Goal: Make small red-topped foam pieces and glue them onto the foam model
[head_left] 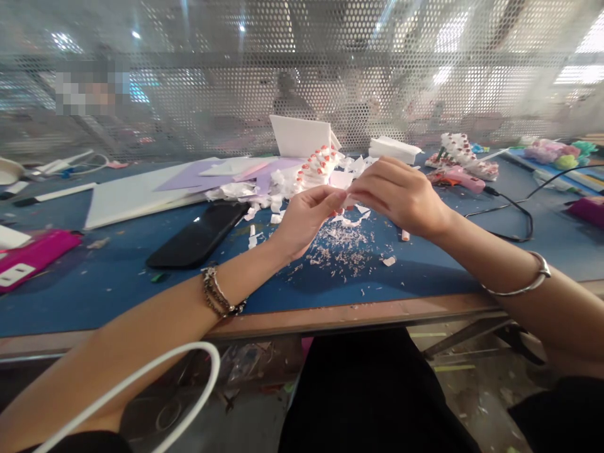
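Note:
My left hand [306,217] and my right hand [403,192] meet fingertip to fingertip above the middle of the blue table. Both are closed in a pinch on a small pale piece [348,199], perhaps paper, mostly hidden by the fingers. Just behind them rises a white ruffled piece dotted with red tips [317,167]. Crumpled white paper scraps [283,182] surround it. Below the hands, fine pale shreds [342,248] are scattered over the blue tabletop [292,289].
A black phone [198,236] lies left of my left hand, beside white and lilac sheets [136,189]. At far left is a magenta case [40,258]. To the right are a pink corded tool [465,179] and another red-dotted white piece [455,148]. Perforated metal [321,69] stands behind.

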`<state>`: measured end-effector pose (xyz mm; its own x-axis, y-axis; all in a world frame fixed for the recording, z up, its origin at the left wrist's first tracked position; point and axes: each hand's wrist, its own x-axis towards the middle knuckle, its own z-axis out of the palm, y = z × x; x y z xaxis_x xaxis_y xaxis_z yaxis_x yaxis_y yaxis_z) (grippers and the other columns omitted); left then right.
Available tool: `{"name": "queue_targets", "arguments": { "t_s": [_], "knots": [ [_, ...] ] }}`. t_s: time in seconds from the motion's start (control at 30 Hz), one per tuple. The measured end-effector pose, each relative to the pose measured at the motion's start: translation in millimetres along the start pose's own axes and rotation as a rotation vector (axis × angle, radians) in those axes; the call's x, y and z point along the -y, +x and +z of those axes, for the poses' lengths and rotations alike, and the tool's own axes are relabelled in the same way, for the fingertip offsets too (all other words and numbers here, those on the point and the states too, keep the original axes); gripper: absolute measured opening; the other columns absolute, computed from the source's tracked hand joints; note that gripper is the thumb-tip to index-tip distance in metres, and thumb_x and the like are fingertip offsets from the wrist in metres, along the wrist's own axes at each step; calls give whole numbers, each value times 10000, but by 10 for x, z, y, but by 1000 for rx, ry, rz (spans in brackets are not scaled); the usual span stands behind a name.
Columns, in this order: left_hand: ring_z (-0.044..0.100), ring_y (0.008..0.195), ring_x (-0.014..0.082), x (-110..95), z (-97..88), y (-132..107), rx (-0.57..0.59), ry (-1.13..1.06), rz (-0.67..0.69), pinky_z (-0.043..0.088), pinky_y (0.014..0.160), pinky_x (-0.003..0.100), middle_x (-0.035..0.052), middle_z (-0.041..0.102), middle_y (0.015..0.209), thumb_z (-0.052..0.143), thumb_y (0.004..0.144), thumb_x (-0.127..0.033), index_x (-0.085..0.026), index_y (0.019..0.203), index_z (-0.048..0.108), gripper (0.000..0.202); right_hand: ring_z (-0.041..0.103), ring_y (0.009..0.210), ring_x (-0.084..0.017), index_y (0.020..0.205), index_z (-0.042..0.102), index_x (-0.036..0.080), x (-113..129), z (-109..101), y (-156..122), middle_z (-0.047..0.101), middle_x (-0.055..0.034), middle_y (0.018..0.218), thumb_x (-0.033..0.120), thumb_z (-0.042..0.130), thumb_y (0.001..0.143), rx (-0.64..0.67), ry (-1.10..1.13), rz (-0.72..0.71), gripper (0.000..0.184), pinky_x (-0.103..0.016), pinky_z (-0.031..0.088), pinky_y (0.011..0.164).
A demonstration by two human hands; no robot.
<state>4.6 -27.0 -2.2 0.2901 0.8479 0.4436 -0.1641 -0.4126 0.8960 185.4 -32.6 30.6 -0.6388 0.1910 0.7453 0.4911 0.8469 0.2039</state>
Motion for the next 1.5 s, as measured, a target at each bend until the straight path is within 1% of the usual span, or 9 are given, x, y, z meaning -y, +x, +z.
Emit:
{"name": "queue_targets", "arguments": {
  "t_s": [0.13, 0.33, 0.43, 0.57, 0.8, 1.07, 1.3, 1.4, 1.5],
  "knots": [
    [510, 625, 82, 11, -7, 4, 7, 21, 36, 418, 616, 222, -7, 579, 633, 660, 687, -412, -191, 676, 653, 221, 491, 769, -121, 841, 577, 176, -8, -5, 18, 534, -33, 815, 285, 424, 873, -2, 66, 67, 191, -293, 408, 717],
    [524, 635, 85, 16, -5, -12, 25, 54, 117, 427, 641, 228, 0, 619, 667, 661, 690, -398, -202, 737, 679, 202, 468, 650, -79, 772, 581, 156, 10, -29, 61, 552, -12, 729, 293, 508, 819, 24, 284, 228, 162, -233, 392, 617],
    [523, 628, 89, -10, 1, -35, -37, 172, 190, 416, 610, 222, 4, 636, 685, 648, 704, -394, -202, 762, 690, 204, 468, 655, -76, 768, 578, 141, 23, -11, 58, 548, -16, 735, 297, 520, 801, 22, 395, 341, 170, -220, 393, 596],
    [555, 676, 114, -76, 24, -78, -97, 361, 271, 423, 643, 234, 17, 669, 735, 594, 751, -392, -199, 818, 697, 229, 444, 633, -68, 768, 571, 136, 40, 25, 39, 528, -2, 707, 300, 532, 790, -19, 431, 401, 169, -216, 382, 579],
    [600, 770, 151, -134, 74, -122, -92, 427, 288, 432, 734, 260, 26, 689, 800, 589, 755, -383, -202, 824, 702, 225, 450, 635, -78, 731, 570, 143, 108, 11, 43, 526, 1, 677, 310, 542, 788, -78, 377, 380, 178, -235, 396, 601],
    [589, 827, 156, -115, 11, -77, -78, 396, 297, 444, 777, 288, 25, 681, 876, 579, 765, -368, -210, 904, 685, 236, 491, 672, -77, 791, 585, 114, 77, -55, 60, 572, -24, 750, 275, 527, 806, -27, 528, 376, 172, -215, 394, 579],
    [596, 800, 139, -91, -29, -22, -27, 317, 344, 462, 750, 272, 20, 670, 845, 615, 744, -346, -218, 874, 679, 193, 508, 703, -87, 834, 569, 122, 62, 2, 31, 564, -26, 780, 331, 530, 806, -47, 563, 382, 214, -225, 428, 617],
    [603, 759, 123, -72, -38, -8, -22, 281, 358, 472, 716, 256, 14, 661, 831, 635, 731, -334, -228, 935, 648, 230, 518, 717, -86, 835, 566, 125, 72, 34, 21, 564, -22, 786, 322, 519, 813, -69, 566, 360, 204, -230, 444, 637],
    [604, 752, 125, -40, -54, 0, -18, 335, 402, 475, 702, 255, 12, 662, 802, 622, 745, -318, -221, 909, 655, 193, 521, 721, -84, 821, 565, 129, 82, 55, 15, 563, -13, 773, 313, 521, 812, -86, 541, 331, 189, -230, 452, 645]
  ]
}}
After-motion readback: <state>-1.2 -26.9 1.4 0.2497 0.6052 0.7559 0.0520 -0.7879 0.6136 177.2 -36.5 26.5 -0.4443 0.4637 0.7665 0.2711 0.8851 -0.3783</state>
